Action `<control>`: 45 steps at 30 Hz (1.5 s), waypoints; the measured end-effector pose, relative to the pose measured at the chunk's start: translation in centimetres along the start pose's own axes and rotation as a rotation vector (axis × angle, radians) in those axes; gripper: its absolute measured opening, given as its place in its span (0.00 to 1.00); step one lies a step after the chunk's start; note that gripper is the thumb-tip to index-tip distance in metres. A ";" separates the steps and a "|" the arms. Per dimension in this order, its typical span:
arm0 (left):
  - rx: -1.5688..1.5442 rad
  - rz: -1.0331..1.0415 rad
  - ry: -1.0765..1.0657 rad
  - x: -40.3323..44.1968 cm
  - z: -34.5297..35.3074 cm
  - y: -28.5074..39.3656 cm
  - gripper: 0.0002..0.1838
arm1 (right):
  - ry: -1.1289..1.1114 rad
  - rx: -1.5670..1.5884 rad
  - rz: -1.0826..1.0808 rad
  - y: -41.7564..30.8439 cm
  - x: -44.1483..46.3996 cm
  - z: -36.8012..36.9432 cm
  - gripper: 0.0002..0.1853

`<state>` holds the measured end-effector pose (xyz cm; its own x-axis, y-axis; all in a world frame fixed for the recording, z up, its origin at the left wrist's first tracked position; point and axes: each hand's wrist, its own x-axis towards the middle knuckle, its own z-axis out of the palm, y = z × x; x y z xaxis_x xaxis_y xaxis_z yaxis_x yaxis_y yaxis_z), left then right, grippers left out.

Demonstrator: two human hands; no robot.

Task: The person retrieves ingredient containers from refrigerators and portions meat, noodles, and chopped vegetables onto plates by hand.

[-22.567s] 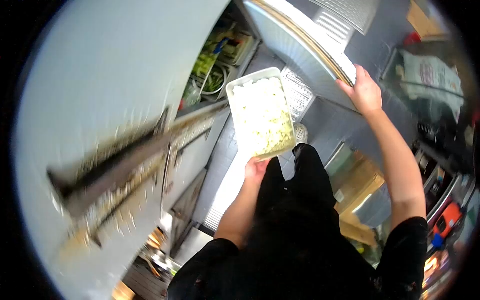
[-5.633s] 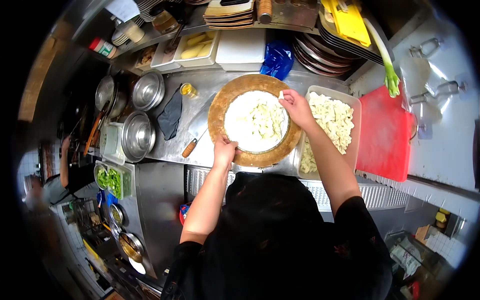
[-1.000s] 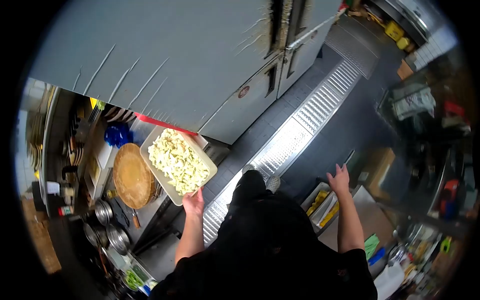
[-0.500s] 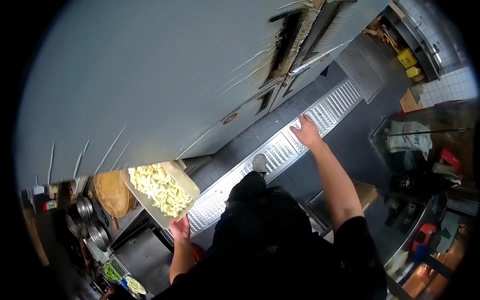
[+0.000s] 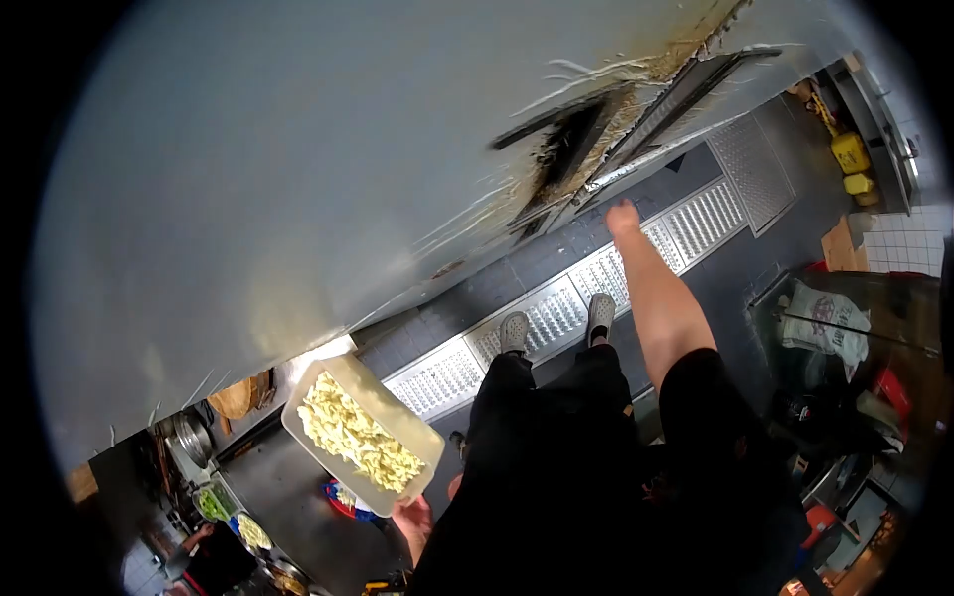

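My left hand [image 5: 412, 517] grips the near end of a pale rectangular plastic tub [image 5: 427, 449], which is held tilted at the lower left. Chopped pale-yellow vegetable pieces [image 5: 353, 432], perhaps cabbage, fill much of its bottom. My right arm stretches forward, and my right hand [image 5: 623, 217] is beside the lower part of a large grey metal cabinet door [image 5: 298, 159]. Its fingers look curled in, mostly turned away from me; whether they touch the door I cannot tell. Dark recessed handles [image 5: 571, 149] with worn, peeling edges are above that hand.
Metal drain grating [image 5: 547, 316] runs along the dark floor under my shoes [image 5: 514, 333]. A steel counter [image 5: 288, 497] with a greens container [image 5: 211, 502] stands at left. Another person [image 5: 214, 556] is at lower left. A white sack [image 5: 825, 323] and a yellow jug [image 5: 850, 152] are at right.
The tub in my left hand has moved right and toward me, away from the cabinet. My right hand has reached farther forward, its fingers curling. A second shoe now shows.
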<state>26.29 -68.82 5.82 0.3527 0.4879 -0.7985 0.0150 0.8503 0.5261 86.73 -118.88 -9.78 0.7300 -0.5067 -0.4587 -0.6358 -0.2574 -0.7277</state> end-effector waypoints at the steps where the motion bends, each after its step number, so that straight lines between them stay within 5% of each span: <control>1: 0.036 -0.005 0.049 -0.4 0.2 0.8 0.26 | 0.084 0.082 0.022 -1.3 0.5 1.1 0.27; 6: 0.306 -0.044 0.159 -7.9 -2.1 -5.2 0.23 | -0.426 0.134 0.158 0.6 8.7 1.8 0.23; 7: 0.391 -0.025 0.173 -8.7 -1.5 -6.3 0.23 | -0.357 -0.302 -0.254 2.4 9.7 2.7 0.20; 8: 0.487 -0.019 0.190 -8.7 -0.8 -5.6 0.23 | -0.325 -0.447 -0.341 1.1 7.3 2.6 0.19; 12: 0.775 -0.150 0.012 -8.3 0.8 -8.4 0.25 | -0.270 -0.279 -0.248 4.7 1.6 -3.6 0.19; 14: 0.601 -0.291 0.015 -6.5 9.2 -11.4 0.25 | -0.275 -0.196 -0.409 11.2 0.8 -8.1 0.19; 16: 0.694 -0.353 -0.219 -2.4 11.6 -12.1 0.28 | -0.403 0.054 -0.203 14.9 -1.4 -13.9 0.18; 18: 0.802 -0.411 -0.115 1.7 16.5 -15.9 0.31 | -0.432 0.543 0.226 15.1 -2.3 -21.1 0.20; 22: 0.918 -0.549 -0.264 7.8 26.3 -24.4 0.32 | -0.287 0.712 0.430 13.5 -0.4 -34.3 0.33; 24: 0.952 -0.579 -0.339 9.6 30.7 -29.7 0.29 | -0.219 0.636 0.340 14.2 1.7 -38.7 0.37; 26: 0.944 -0.598 -0.382 10.2 35.1 -35.1 0.27 | -0.097 0.080 0.040 12.8 3.7 -42.1 0.39; 30: 0.841 -0.633 -0.483 12.5 41.1 -45.0 0.26 | 0.103 -0.361 -0.067 13.1 6.8 -45.8 0.40; 42: 0.565 -0.647 -0.510 18.8 52.4 -68.8 0.27 | 0.125 -0.477 -0.074 13.6 9.6 -47.7 0.37; 45: 0.428 -0.662 -0.562 21.4 53.4 -73.5 0.34 | 0.103 -0.486 -0.055 13.8 9.6 -47.6 0.39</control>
<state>82.67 -131.42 -34.37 0.5450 -0.3240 -0.7733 0.6718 0.7206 0.1715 73.04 -166.49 0.07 0.7528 -0.5541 -0.3552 -0.6582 -0.6273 -0.4163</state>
